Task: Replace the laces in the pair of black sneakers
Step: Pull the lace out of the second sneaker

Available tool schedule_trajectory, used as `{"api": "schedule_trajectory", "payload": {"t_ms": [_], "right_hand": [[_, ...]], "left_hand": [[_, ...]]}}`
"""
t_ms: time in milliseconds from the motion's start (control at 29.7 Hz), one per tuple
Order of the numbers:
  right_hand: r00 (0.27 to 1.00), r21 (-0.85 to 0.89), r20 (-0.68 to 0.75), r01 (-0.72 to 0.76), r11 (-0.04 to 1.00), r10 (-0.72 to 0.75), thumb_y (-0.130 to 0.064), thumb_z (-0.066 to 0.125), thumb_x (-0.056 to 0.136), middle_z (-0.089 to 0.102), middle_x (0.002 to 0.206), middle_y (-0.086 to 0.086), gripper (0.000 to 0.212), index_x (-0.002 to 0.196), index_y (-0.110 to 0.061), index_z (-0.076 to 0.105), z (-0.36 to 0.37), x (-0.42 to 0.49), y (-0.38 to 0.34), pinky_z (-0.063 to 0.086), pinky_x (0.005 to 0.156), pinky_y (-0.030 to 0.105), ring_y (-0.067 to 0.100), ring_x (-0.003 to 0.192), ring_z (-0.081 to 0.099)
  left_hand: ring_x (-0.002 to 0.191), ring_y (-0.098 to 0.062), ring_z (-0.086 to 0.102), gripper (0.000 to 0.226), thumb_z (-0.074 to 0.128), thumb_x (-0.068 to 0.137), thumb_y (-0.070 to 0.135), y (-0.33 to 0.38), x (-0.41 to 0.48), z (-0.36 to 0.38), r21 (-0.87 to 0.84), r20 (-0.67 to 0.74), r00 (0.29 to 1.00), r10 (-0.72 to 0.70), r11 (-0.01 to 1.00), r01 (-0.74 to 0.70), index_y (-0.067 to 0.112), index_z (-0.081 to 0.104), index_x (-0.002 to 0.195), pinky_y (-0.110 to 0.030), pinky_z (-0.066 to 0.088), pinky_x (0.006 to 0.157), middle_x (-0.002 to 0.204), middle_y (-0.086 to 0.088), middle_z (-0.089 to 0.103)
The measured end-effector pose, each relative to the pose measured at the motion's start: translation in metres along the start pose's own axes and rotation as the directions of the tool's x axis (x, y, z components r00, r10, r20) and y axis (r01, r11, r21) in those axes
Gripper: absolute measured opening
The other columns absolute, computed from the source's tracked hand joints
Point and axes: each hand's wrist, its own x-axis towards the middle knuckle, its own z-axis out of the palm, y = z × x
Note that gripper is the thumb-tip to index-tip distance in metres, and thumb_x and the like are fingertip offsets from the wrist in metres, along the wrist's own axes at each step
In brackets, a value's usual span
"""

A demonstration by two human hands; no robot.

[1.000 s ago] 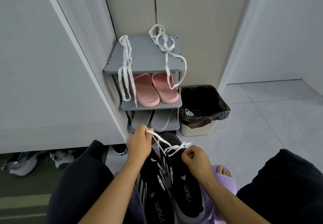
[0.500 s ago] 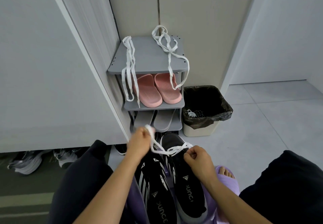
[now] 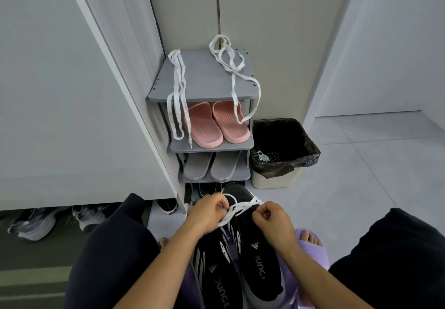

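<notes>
Two black sneakers stand side by side on the floor between my knees, the left sneaker [image 3: 216, 267] and the right sneaker [image 3: 258, 258], toes pointing away from me. A white lace [image 3: 237, 208] runs across the toe end of the right sneaker. My left hand [image 3: 209, 213] pinches one end of it and my right hand [image 3: 274, 219] pinches the other, both just above the shoes. Two more white laces lie on the grey shoe rack [image 3: 207, 84]: a left lace [image 3: 177, 96] and a right lace [image 3: 232, 72], both dangling over its front edge.
Pink slippers [image 3: 215, 124] and grey slippers [image 3: 209, 166] fill the rack's lower shelves. A bin with a black bag [image 3: 281, 152] stands right of the rack. More shoes [image 3: 36, 222] sit under the white cabinet at left. I wear purple slippers [image 3: 310, 246].
My left hand has come down and toward the right hand, so the lace between them is shorter and lies lower over the right sneaker's toe. The camera view shifted slightly.
</notes>
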Motion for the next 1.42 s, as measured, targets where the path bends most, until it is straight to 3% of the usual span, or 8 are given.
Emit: {"api": "schedule_trajectory", "payload": {"t_ms": [337, 472, 607, 843, 1045, 1146, 1281, 1416], "right_hand": [[1.000, 0.010, 0.004, -0.011, 1.000, 0.011, -0.020, 0.062, 0.080, 0.059, 0.086, 0.000, 0.016, 0.069, -0.026, 0.052, 0.001, 0.001, 0.001, 0.038, 0.066, 0.024, 0.006, 0.067, 0.052], [1.000, 0.011, 0.010, -0.019, 1.000, 0.019, -0.020, 0.060, 0.080, 0.059, 0.083, 0.000, 0.017, 0.068, -0.027, 0.050, 0.000, 0.001, 0.002, 0.039, 0.066, 0.026, 0.008, 0.067, 0.051], [1.000, 0.006, 0.019, -0.023, 1.000, 0.023, -0.022, 0.059, 0.080, 0.059, 0.084, 0.000, 0.017, 0.068, -0.027, 0.050, 0.000, 0.001, 0.002, 0.041, 0.068, 0.027, 0.008, 0.067, 0.052], [0.999, -0.010, 0.017, -0.027, 1.000, 0.027, -0.022, 0.061, 0.080, 0.059, 0.088, 0.000, 0.017, 0.068, -0.028, 0.050, 0.001, 0.001, 0.000, 0.042, 0.069, 0.027, 0.008, 0.068, 0.053], [1.000, -0.016, 0.014, -0.006, 1.000, 0.006, -0.021, 0.061, 0.080, 0.058, 0.089, 0.000, 0.019, 0.067, -0.028, 0.049, 0.002, 0.001, -0.001, 0.037, 0.066, 0.024, 0.005, 0.067, 0.052], [1.000, -0.015, 0.013, -0.012, 1.000, 0.012, -0.020, 0.060, 0.081, 0.059, 0.089, 0.001, 0.020, 0.066, -0.028, 0.048, 0.002, 0.001, 0.000, 0.037, 0.066, 0.023, 0.006, 0.066, 0.052], [1.000, -0.016, 0.020, -0.012, 1.000, 0.012, -0.021, 0.060, 0.082, 0.059, 0.090, 0.001, 0.018, 0.068, -0.026, 0.049, 0.002, 0.002, 0.000, 0.037, 0.065, 0.022, 0.006, 0.065, 0.051], [1.000, -0.004, 0.020, -0.014, 1.000, 0.014, -0.024, 0.062, 0.081, 0.060, 0.089, 0.002, 0.015, 0.069, -0.025, 0.052, 0.003, 0.003, 0.002, 0.040, 0.066, 0.024, 0.008, 0.067, 0.054]], "left_hand": [[0.060, -0.011, 0.043, 0.025, 0.060, 0.085, 0.015, 0.005, -0.004, 0.000, -0.281, 0.115, 0.989, -0.089, 0.952, 0.118, 0.020, 0.050, 0.062, -0.025, 0.037, 0.060, 0.060, 0.007, 0.047], [0.038, -0.005, 0.037, 0.028, 0.052, 0.091, 0.012, 0.005, 0.000, -0.031, -0.878, 0.214, 0.957, -0.196, 0.391, 0.276, 0.013, 0.053, 0.063, -0.020, 0.032, 0.049, 0.045, 0.005, 0.046], [0.044, -0.006, 0.038, 0.029, 0.048, 0.094, 0.014, -0.007, 0.005, -0.075, -0.981, -0.028, 0.936, -0.352, -0.170, -0.094, 0.014, 0.046, 0.065, -0.022, 0.036, 0.055, 0.048, 0.003, 0.043], [0.078, -0.017, 0.048, 0.018, 0.065, 0.084, 0.015, -0.015, 0.003, -0.008, -0.321, -0.343, 0.939, -0.020, 0.942, -0.097, 0.019, 0.053, 0.098, -0.027, 0.037, 0.072, 0.082, 0.001, 0.047], [0.098, -0.014, 0.049, 0.014, 0.058, 0.088, 0.027, -0.007, -0.002, 0.017, 0.250, -0.127, 0.964, 0.234, 0.948, -0.197, 0.015, 0.064, 0.094, -0.024, 0.036, 0.085, 0.096, 0.003, 0.052], [0.083, -0.014, 0.054, 0.010, 0.056, 0.091, 0.017, 0.008, -0.005, -0.003, -0.312, -0.139, 0.990, 0.037, 0.947, -0.079, 0.012, 0.060, 0.084, -0.023, 0.039, 0.073, 0.087, 0.001, 0.055], [0.066, -0.012, 0.046, 0.019, 0.050, 0.091, 0.007, 0.006, -0.006, -0.063, -0.870, -0.357, 0.884, -0.302, 0.452, -0.197, 0.014, 0.055, 0.074, -0.023, 0.040, 0.066, 0.070, 0.000, 0.050], [0.087, -0.024, 0.053, 0.015, 0.060, 0.086, 0.011, -0.014, 0.004, -0.051, -0.378, -0.537, 0.827, -0.165, 0.924, -0.061, 0.012, 0.054, 0.100, -0.036, 0.046, 0.079, 0.089, -0.002, 0.052]]}}
